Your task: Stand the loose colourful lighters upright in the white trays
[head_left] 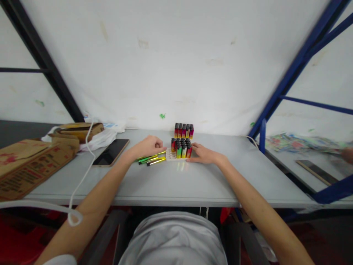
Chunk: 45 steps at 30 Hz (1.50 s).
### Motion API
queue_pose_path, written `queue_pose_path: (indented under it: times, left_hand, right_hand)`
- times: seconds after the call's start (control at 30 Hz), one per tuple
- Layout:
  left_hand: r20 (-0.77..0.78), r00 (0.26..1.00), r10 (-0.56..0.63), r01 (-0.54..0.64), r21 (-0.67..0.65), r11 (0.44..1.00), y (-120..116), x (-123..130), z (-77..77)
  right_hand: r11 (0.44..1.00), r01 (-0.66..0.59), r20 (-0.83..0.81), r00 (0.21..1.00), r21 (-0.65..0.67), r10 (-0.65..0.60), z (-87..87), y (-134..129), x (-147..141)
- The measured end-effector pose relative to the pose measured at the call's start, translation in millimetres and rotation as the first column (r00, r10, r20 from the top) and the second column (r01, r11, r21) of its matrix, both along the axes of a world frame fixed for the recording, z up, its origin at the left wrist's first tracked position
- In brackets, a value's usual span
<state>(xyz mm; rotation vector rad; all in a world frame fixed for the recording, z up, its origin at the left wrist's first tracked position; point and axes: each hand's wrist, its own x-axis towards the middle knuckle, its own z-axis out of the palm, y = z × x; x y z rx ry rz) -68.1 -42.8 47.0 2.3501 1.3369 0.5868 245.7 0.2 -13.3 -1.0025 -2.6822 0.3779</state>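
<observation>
A white tray (170, 157) of upright coloured lighters (181, 148) with black tops stands on the grey table (176, 180). My right hand (203, 154) rests flat against the tray's right side, fingers touching it. My left hand (149, 146) lies with curled fingers just left of the tray, over several shiny green and yellow lighters (151, 159) lying loose on the table; whether it grips one is unclear. A second block of lighters (184, 130) stands behind the tray, near the wall.
A phone (111, 152) lies face up at the left, beside cardboard boxes (30, 162) and a white bag (99, 138). A white cable (79, 180) runs over the table's front edge. Blue frame bars (292, 73) rise at the right; another person's hand (348, 154) is at the far right.
</observation>
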Motion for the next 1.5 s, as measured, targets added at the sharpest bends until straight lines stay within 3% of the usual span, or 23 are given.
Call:
queue_pose_path:
  times: [0.13, 0.3, 0.43, 0.57, 0.7, 0.83, 0.97, 1.2, 1.27, 1.37, 1.5]
  left_hand:
    - [-0.035, 0.991, -0.127, 0.118, -0.198, 0.973, 6, -17, -5.6]
    - [0.007, 0.987, -0.160, 0.158, -0.176, 0.972, 14, -20, -15.3]
    - [-0.031, 0.982, -0.186, 0.181, -0.116, 0.977, 11, -19, -11.0]
    - [0.151, 0.983, -0.105, 0.122, -0.110, 0.986, 6, -22, 1.2]
    - [0.416, 0.908, -0.042, 0.121, -0.167, 0.978, 2, -18, 10.4]
    - [0.584, 0.808, 0.078, -0.047, -0.069, 0.997, 0, -10, 14.3]
    - [0.621, 0.763, 0.180, -0.254, 0.031, 0.967, 4, -10, 14.5]
    - [0.660, 0.704, 0.264, -0.391, 0.049, 0.919, 19, -21, 9.1]
    - [0.658, 0.716, 0.233, -0.323, 0.016, 0.946, 19, -21, 7.7]
    - [0.679, 0.715, 0.165, -0.107, -0.127, 0.986, 14, -16, 5.5]
    - [0.714, 0.681, 0.163, 0.094, -0.306, 0.947, 7, -2, -1.0]
  right_hand:
    - [1.000, -0.003, 0.026, 1.000, -0.003, 0.003, 1.6, -1, 0]
    - [1.000, 0.015, 0.024, 1.000, -0.003, -0.015, 2.8, -2, 0]
    - [1.000, 0.010, 0.028, 1.000, -0.013, -0.010, 3.2, -3, 1]
    - [1.000, 0.006, 0.016, 1.000, -0.022, -0.006, 3.2, -4, 1]
    - [1.000, -0.002, 0.013, 1.000, -0.013, 0.002, 2.5, -2, 1]
    - [1.000, -0.009, 0.030, 0.999, -0.010, 0.010, 2.0, 0, 0]
    - [1.000, -0.005, 0.022, 1.000, -0.011, 0.005, 0.8, 0, 0]
    - [1.000, -0.008, 0.004, 1.000, -0.009, 0.008, -1.2, 0, 1]
    - [1.000, -0.006, -0.005, 1.000, -0.014, 0.006, -1.1, 0, 1]
    - [1.000, 0.003, -0.002, 1.000, -0.018, -0.003, -0.4, 0, 0]
    - [1.000, -0.007, 0.010, 1.000, -0.016, 0.007, 0.4, -1, 1]
